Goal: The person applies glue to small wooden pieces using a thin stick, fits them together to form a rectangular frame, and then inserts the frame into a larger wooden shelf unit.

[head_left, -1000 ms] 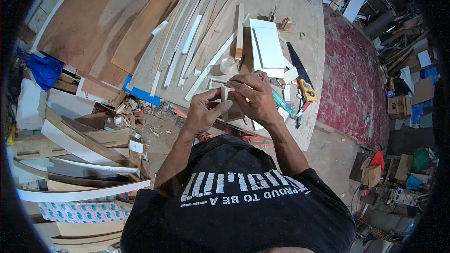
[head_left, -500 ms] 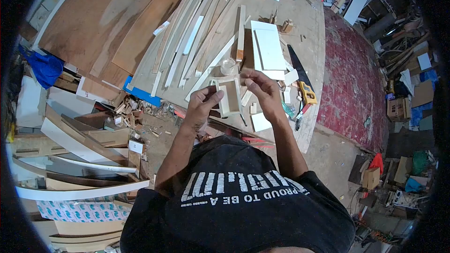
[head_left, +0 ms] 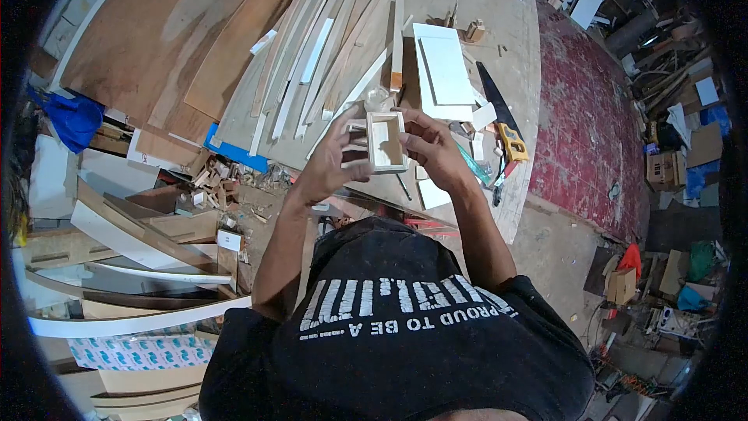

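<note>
A small open wooden box with pale walls hangs over the table's near edge, its hollow side facing the camera. My right hand grips its right side, with the thumb at the rim. On the left side, my left hand has its fingers spread beside the box; whether they touch it is unclear. Beyond the box, a clear round container is partly hidden by the hands. A thin dark tool lies below the box on the table.
White panels are stacked beyond my right hand, with a yellow-handled saw to their right. Long wooden strips cover the table's left part. Curved boards stand at the lower left, beside offcuts on the floor.
The box has turned and risen slightly towards the camera. My right hand has come in to hold its right side, while my left hand's fingers have spread apart.
</note>
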A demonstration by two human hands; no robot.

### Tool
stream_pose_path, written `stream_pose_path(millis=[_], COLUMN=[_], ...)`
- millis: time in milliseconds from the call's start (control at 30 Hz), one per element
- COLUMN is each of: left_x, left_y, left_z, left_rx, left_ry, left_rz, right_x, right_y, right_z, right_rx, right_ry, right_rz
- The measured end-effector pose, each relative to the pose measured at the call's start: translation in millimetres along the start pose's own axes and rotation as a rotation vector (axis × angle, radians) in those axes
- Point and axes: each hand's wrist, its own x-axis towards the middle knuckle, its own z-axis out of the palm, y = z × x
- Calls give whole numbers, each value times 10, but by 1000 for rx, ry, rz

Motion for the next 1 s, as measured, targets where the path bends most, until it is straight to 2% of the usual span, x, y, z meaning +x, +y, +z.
stream_pose_path(millis=[67,100,333,400,500,833,900,933,1000], left_x=[-33,-12,62,93,70,70,115,107,81], left_y=[12,-1,15,-16,23,-24,-67,-78,-75], left_z=[-8,-26,53,47,105,58,-42,-40,0], left_rx=[390,435,384,411,317,292,735,735,431], left_ry=[-16,-34,-42,-60,-41,-30,-47,-49,-46], left_rz=[145,153,176,273,197,227,521,519,304], right_x=[16,12,-16,-18,-25,1,4,-1,-1], right_y=[38,24,-32,0,4,37,42,21,26], right_z=[-52,-35,5,-19,-25,-55,-36,5,25], right_rx=[111,114,210,222,195,325,368,381,394], right_ry=[-15,-17,14,20,40,15,12,61,107], right_rz=[12,12,43,50,64,142,151,176,202])
